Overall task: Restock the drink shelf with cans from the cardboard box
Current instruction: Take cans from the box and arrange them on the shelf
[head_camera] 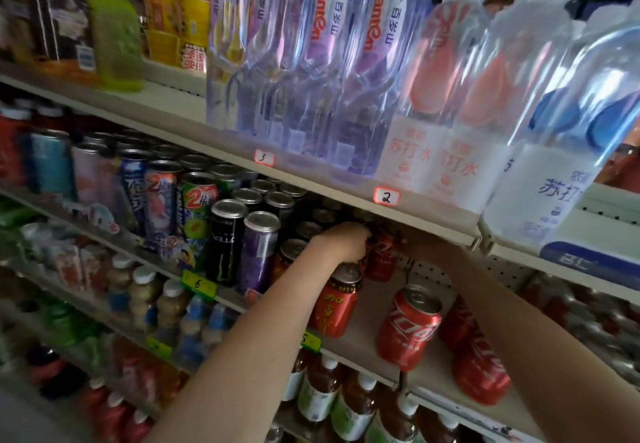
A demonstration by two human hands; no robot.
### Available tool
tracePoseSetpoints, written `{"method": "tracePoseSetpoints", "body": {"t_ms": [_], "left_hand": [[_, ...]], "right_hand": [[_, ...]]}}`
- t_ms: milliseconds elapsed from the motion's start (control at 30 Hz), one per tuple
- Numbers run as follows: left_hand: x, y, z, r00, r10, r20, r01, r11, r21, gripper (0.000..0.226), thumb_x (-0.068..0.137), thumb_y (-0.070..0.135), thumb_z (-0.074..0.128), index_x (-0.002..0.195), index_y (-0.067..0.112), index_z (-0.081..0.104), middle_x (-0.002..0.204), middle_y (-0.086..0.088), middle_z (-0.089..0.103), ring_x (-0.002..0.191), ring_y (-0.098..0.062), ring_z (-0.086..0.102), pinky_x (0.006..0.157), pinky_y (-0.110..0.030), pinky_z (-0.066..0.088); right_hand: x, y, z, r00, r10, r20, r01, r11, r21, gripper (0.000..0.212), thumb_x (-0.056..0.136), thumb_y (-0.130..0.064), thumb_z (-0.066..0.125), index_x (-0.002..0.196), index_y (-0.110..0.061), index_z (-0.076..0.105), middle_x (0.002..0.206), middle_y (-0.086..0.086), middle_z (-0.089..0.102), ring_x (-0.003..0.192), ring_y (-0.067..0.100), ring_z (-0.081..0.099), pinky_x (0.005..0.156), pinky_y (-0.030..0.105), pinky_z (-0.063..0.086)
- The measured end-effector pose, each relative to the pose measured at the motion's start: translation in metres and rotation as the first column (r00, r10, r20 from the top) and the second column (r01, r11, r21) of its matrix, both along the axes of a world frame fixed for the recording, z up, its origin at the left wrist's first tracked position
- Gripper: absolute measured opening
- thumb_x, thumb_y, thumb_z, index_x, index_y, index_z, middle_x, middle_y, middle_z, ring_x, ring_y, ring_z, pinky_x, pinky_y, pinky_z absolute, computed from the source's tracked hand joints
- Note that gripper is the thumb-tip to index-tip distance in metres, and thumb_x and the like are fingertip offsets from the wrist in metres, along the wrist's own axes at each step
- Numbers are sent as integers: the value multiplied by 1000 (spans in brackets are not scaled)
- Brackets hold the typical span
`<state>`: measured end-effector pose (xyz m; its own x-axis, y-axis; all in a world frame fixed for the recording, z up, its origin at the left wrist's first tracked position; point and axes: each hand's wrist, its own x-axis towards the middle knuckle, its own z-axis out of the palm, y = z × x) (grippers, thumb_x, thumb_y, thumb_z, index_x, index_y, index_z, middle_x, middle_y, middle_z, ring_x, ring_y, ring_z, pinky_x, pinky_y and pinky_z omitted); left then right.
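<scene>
Red cola can (380,259) deep at the back of the shelf (374,298), tucked under the upper shelf (325,179), is the one being worked. L hand (346,241) reaches right in w/ fingers (362,245) curled down round its near side, so holding it, by the look of it. R arm (502,307) goes in from the other side to the same spot, but R hand is lost in shadow there, so can't tell if its fingers are wide, narrow or gripping. Box not in view. Step, I'd say: seating this can in the back row. To do it well, keep it vertical, set the base flat, push till snug vs the back panel (426,269), label out. Mind the forearm: tea can (334,307) stands right below L hand, touching or nearly, can't tell which. Front cola (408,328) stands near it w/ bare shelf between, and a 3rd cola (481,373) is partly hidden by R arm. Any sideways drag coming out could tip these, so let go cleanly, lift a little, then back out straight between them. Tall cans (227,241) on the left are packed tight, so no slack that side. Headroom under the upper shelf looks low, so go slow w/ knuckles. Bare shelf round the front colas suggests more cans are needed: fill back to front, rows straight.
</scene>
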<state>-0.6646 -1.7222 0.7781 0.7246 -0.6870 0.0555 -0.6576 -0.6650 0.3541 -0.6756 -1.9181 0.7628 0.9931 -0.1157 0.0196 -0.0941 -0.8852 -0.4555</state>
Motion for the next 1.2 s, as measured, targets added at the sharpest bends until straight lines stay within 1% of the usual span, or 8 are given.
{"method": "tracePoseSetpoints", "body": {"t_ms": [233, 433, 633, 767, 900, 967, 1033, 1200], "left_hand": [[-1, -2, -9, 999, 18, -27, -19, 998, -57, 36, 102, 25, 33, 123, 5, 55, 124, -17, 57, 107, -30, 56, 76, -27, 37], [-3, -5, -16, 996, 48, -76, -58, 989, -139, 40, 103, 25, 32, 131, 3, 51, 133, -16, 53, 114, -32, 54, 90, -33, 42], [-4, -5, -18, 994, 102, -51, -107, 987, -123, 37, 101, 21, 35, 128, 4, 53, 131, -15, 54, 114, -30, 54, 93, -35, 44], [-8, -11, -22, 986, 136, 98, -128, 989, -80, 35, 99, 18, 35, 126, 7, 55, 134, -13, 52, 121, -30, 50, 101, -41, 44], [-9, -8, -22, 987, 93, 130, -81, 993, -90, 34, 100, 14, 34, 124, 4, 55, 130, -15, 54, 117, -31, 52, 96, -41, 46], [-6, -4, -21, 991, 70, 112, -62, 995, -81, 34, 101, 16, 34, 124, 4, 56, 126, -15, 56, 113, -31, 55, 94, -39, 46], [-3, -5, -19, 997, 37, 64, -33, 998, -59, 34, 101, 17, 34, 122, 4, 57, 125, -15, 58, 110, -30, 56, 95, -38, 46], [4, -3, -19, 997, -20, -71, 22, 999, 26, 51, 100, 33, 33, 143, 7, 32, 148, -17, 35, 132, -32, 39, 109, -43, 34]], "right_hand": [[-6, 10, 3, 999, -34, -7, 32, 990, -134, 42, 92, -16, 58, 133, -13, 49, 124, 11, 56, 118, 28, 53, 94, 29, 40], [-9, 14, -5, 981, -188, 48, 190, 981, -40, 45, 90, -33, 61, 127, -9, 56, 124, 14, 60, 114, 29, 56, 96, 38, 45], [-32, 42, 11, 965, -260, 13, 259, 964, 57, 56, 87, -17, 67, 136, -3, 44, 130, 16, 54, 118, 32, 52, 101, 43, 43], [-50, 58, 30, 974, -220, -49, 220, 975, 4, 68, 88, -20, 67, 145, -9, 31, 144, 11, 43, 128, 28, 45, 100, 30, 38], [-86, 73, 64, 937, -68, -344, 36, 994, -99, 48, 94, -36, 55, 137, -16, 43, 139, 2, 47, 118, 14, 46, 91, 11, 43], [-107, 70, 74, 865, -70, -496, -47, 974, -220, 71, 81, -65, 54, 140, -30, 38, 145, -6, 42, 130, 17, 40, 109, 31, 34], [-128, 70, 76, 819, -89, -567, -94, 954, -285, 80, 77, -68, 58, 144, -37, 27, 145, -12, 38, 136, 19, 35, 111, 39, 29], [-150, 79, 53, 916, -56, -396, -103, 923, -370, 63, 80, -48, 69, 135, -31, 41, 128, -13, 53, 108, 9, 53, 83, 16, 35]]}}
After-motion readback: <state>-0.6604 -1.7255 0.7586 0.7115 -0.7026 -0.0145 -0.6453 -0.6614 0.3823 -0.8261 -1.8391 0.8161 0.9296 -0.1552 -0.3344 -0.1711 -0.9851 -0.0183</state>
